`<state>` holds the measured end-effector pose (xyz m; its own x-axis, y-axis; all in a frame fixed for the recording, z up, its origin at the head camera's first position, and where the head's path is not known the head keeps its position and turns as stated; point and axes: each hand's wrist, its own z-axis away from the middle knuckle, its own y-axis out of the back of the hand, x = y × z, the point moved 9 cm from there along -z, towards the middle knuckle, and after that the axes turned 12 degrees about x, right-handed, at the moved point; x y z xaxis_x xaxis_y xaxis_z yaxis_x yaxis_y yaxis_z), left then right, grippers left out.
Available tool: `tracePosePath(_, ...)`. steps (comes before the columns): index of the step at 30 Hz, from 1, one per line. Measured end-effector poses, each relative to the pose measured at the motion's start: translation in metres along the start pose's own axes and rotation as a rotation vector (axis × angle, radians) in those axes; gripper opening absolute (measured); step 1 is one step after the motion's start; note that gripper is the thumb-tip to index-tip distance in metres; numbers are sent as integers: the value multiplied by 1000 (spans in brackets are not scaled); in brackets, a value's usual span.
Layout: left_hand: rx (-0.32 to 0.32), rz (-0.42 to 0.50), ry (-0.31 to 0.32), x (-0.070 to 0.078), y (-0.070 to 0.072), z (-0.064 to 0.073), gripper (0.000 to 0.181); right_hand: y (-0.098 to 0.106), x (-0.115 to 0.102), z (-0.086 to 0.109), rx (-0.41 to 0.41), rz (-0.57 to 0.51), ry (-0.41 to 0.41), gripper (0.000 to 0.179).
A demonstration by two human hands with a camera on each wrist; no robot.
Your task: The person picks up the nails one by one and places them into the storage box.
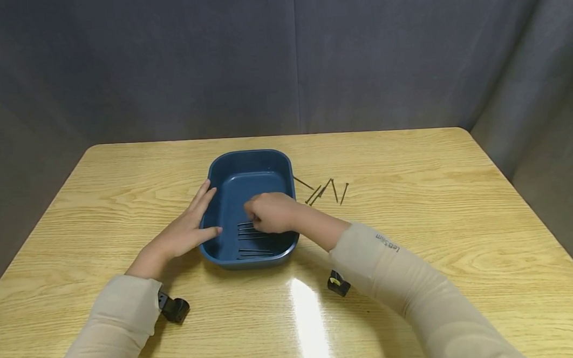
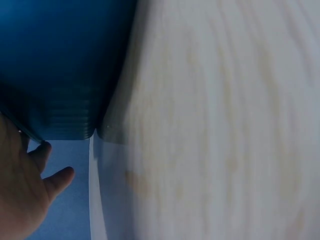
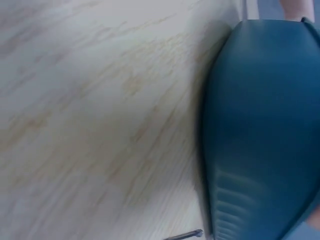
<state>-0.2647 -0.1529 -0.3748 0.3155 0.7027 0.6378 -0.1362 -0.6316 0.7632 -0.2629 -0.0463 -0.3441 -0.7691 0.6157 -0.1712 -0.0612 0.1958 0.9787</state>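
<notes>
A deep blue bin (image 1: 249, 263) stands on the table with several long thin nails (image 1: 255, 251) lying roughly side by side in its near part. My right hand (image 1: 273, 213) reaches over the right wall into the bin, fingers curled down at the upper nails of that row and pinching one there; the hand hides its far end. My left hand (image 1: 187, 227) rests against the bin's left rim, fingers spread and fairly straight, the thumb reaching over the edge. The left wrist view shows these fingers (image 2: 59, 181) beside the bin wall (image 2: 65, 75).
To the right of the bin, several loose nails (image 1: 333, 190) lie scattered on the wooden table (image 1: 413, 194), one close by the bin wall. A nail head (image 3: 198, 233) shows near the bin in the right wrist view. Grey curtains (image 1: 280, 60) hang behind the table.
</notes>
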Motion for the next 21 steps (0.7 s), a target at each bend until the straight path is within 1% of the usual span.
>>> tracePosePath(4,3,-1,1,-1,0,0,79,10,-1,9,50,-76,1,6)
tracePosePath(12,8,3,2,0,1,0,79,27,4,28,128,-127,-30,7)
tracePosePath(17,9,-1,0,0,1,-1,79,32,7,36,171,-178,-27,6)
tracePosePath(21,6,4,-1,1,0,-1,79,36,12,44,205,-230,-49,6)
